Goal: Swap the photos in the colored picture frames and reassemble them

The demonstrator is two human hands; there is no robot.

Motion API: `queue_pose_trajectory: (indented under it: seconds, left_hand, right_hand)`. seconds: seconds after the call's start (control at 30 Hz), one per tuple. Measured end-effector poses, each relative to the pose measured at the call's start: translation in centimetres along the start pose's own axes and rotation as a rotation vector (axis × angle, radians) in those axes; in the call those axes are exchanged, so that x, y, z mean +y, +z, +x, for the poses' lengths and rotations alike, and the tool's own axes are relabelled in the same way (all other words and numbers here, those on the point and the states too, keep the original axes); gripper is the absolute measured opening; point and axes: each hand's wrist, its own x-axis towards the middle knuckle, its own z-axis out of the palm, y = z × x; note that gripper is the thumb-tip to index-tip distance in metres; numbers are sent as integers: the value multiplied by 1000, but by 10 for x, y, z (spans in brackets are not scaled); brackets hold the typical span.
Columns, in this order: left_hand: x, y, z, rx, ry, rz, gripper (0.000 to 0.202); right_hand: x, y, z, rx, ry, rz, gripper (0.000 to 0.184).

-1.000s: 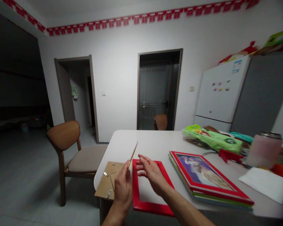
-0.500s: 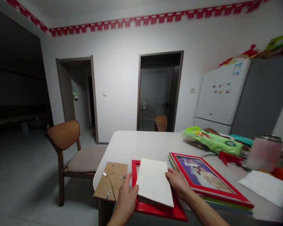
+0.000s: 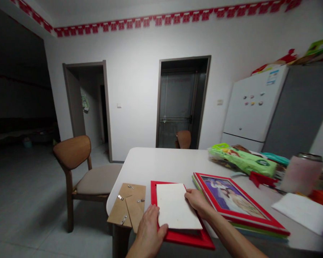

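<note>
Over a red frame (image 3: 188,240), a white sheet (image 3: 177,206), both hands (image 3: 150,225) (image 3: 198,203) holding its sides

At the lower centre of the frame, a plain off-white rectangular sheet (image 3: 176,206) is being bordered by a flat, solid-red rectangular frame (image 3: 188,240). At lower left, plain tan-brown boards (image 3: 134,191) are being dotted by silver metal clips (image 3: 120,197). At lower right, purple, white and cream are being shown in a printed picture (image 3: 226,197), and green and grey-blue edges (image 3: 253,230) are being shown beneath. Along the top, a white wall (image 3: 131,71) is being striped by a red patterned garland (image 3: 158,20); at right, a white refrigerator door (image 3: 254,118) is being speckled by small multicoloured magnets (image 3: 252,96).
</note>
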Motion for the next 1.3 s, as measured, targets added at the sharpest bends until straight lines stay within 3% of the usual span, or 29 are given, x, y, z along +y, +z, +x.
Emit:
queue_pose_trajectory:
  seconds: [0.43, 0.77, 1.1, 1.3]
  left_hand:
    - [-3, 4, -1, 6, 26, 56, 57]
    - [-5, 7, -2, 6, 50, 92, 57]
    - [10, 2, -4, -40, 51, 228, 36]
    - [9, -10, -7, -75, 41, 168, 52]
  right_hand:
    - [8, 3, 10, 69, -84, -91, 38]
    - [-4, 10, 3, 113, -152, -211, 38]
    - [-3, 15, -9, 199, -202, -573, 30]
    - [5, 19, -19, 286, -283, -852, 34]
